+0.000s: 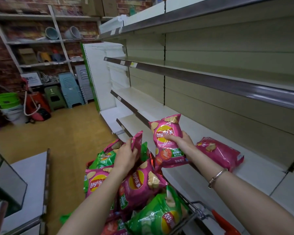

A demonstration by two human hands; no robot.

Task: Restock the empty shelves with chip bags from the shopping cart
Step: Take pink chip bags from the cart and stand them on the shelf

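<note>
Fingers (134,152) of the left hand (126,155) curl round a glossy pink chip bag (137,141), held edge-on just above the crinkled pink and green bags (143,184) heaped in the wire shopping cart (198,213). Right hand (178,141), a thin metal bangle (216,177) on its wrist, grips a second puffy pink bag (166,131) upright over the front lip of the smooth cream shelf (255,168). Just beyond, a third pink bag (219,152) lies flat on that shelf.
</note>
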